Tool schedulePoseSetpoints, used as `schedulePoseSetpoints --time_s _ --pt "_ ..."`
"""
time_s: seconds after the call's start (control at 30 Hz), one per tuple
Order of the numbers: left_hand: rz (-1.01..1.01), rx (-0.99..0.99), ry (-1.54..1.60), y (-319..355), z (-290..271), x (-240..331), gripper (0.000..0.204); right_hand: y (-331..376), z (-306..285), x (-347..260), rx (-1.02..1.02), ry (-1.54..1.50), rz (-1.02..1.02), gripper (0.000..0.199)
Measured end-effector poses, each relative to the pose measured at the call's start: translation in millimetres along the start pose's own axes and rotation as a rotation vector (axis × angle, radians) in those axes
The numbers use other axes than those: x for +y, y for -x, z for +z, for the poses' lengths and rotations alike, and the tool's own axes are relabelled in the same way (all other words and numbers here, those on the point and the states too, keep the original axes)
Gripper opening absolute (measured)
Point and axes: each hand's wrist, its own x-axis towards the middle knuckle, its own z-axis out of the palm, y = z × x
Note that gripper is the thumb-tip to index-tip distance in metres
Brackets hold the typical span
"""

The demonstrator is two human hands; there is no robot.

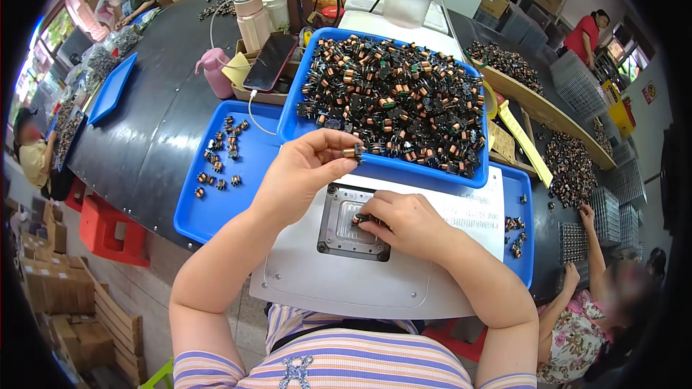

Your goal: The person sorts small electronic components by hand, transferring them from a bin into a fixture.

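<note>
Left hand (pixel 298 171) pinches 1 coil (pixel 350 153); right hand (pixel 412 223) grasps another coil (pixel 357 220) near printed lettering (pixel 473 214).

No wording legible: small dark print on white sheet (pixel 472 209); wall sign (pixel 649 94) likewise unreadable.

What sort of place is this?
Probably a small-parts assembly workshop: a rectangular blue plastic tray heaped with small black components with copper-coloured coils, stacked brown cardboard boxes, and a person in a floral top at a black worktable.
</note>
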Motion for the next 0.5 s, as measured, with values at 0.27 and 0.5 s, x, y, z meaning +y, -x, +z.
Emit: schedulePoseSetpoints --time_s 0.27,0.5 --pt "-0.001 0.02 0.264 7 -7 -21 0.027 -2 3 -7 0.028 0.193 -0.07 0.014" --pt "-0.023 0.057 0.305 8 -7 -24 0.025 2 9 -15 -0.032 0.298 -0.048 0.015"
